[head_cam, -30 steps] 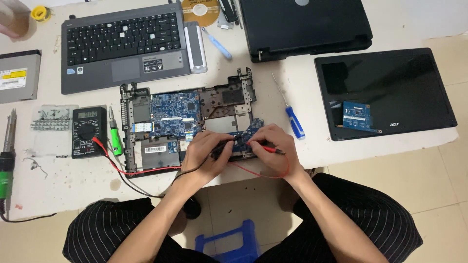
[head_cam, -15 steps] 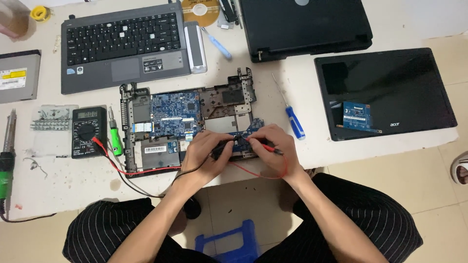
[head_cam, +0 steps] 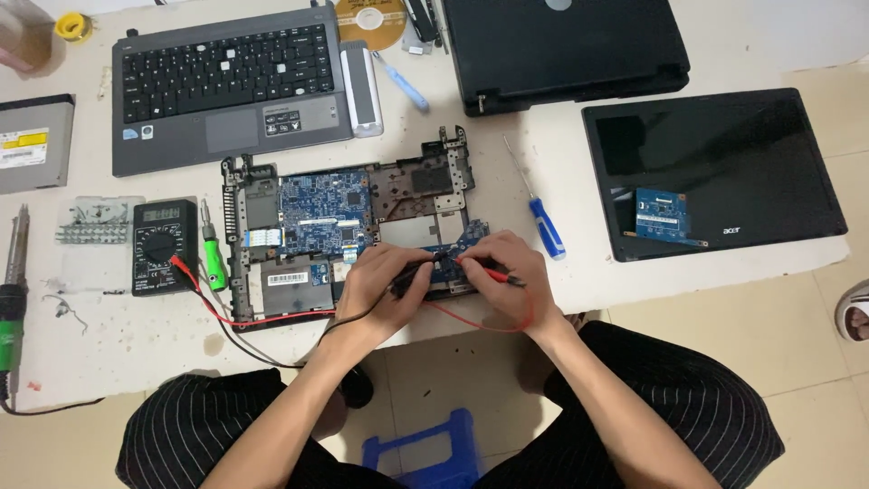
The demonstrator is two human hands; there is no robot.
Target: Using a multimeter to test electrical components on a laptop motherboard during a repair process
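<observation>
hands (head_cam: 385,285) (head_cam: 507,276) press two probes (head_cam: 412,274) onto blue motherboard (head_cam: 321,217).

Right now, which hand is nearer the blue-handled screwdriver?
Right. The right hand lies just left of the blue-handled screwdriver; the left hand is farther left, beyond it.

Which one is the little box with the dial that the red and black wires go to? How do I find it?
Start at the opened laptop base in the middle of the white table. Look just left of it, past the green screwdriver. There lies the multimeter: a small black box with a grey screen above a round dial, the only thing with wires plugged into it.
</observation>
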